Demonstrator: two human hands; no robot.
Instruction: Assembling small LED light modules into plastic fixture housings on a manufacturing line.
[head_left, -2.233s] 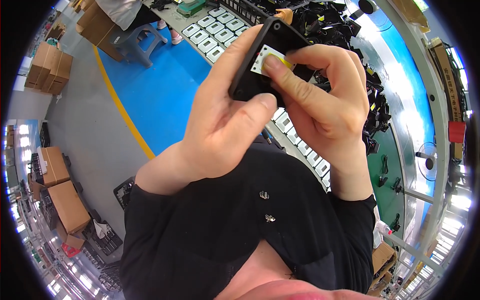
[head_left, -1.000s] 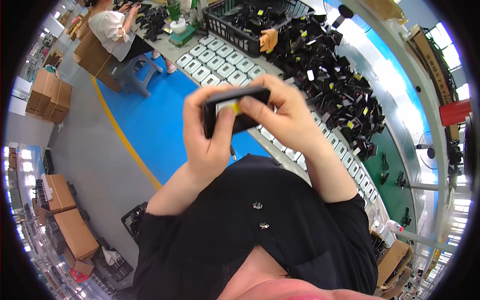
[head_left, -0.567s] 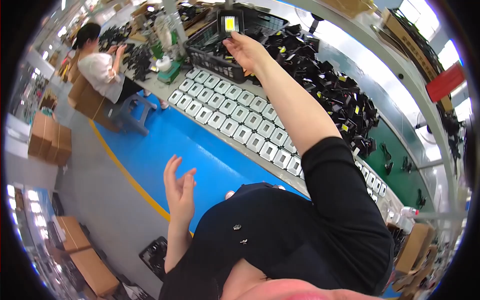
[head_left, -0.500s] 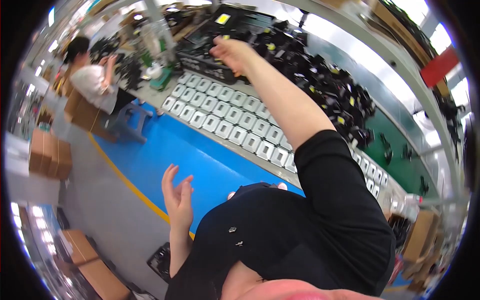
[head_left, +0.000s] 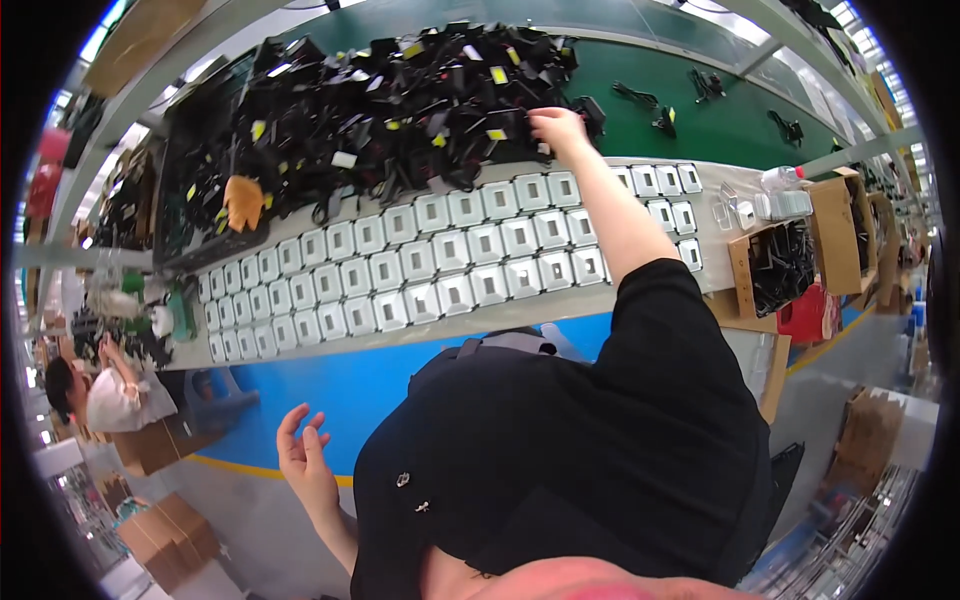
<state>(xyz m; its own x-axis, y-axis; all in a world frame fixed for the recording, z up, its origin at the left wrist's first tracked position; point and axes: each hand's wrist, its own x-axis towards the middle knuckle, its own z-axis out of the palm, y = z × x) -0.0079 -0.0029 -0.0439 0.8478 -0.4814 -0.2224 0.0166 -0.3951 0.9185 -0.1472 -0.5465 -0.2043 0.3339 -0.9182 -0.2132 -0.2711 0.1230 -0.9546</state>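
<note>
My right hand (head_left: 560, 132) reaches over the far side of the bench to the right edge of a big heap of black power adapters with cables (head_left: 400, 110). Its fingers are loosely bent, and nothing shows between them. Below that arm, pale square housings with a window in the middle (head_left: 418, 262) stand in three rows along the bench; my forearm hides a few. My left hand (head_left: 308, 455) hangs in the air over the blue floor, fingers apart and holding nothing.
A black crate (head_left: 215, 245) with an orange-brown glove-like thing (head_left: 243, 203) is left of the heap. Loose cabled parts (head_left: 665, 118) lie on the green surface. A cardboard box of black parts (head_left: 780, 268) stands at right. A co-worker (head_left: 120, 400) sits at far left.
The view has turned toward the right. My right hand has gone from above the black crate to the right edge of the heap. My left hand stays raised and empty.
</note>
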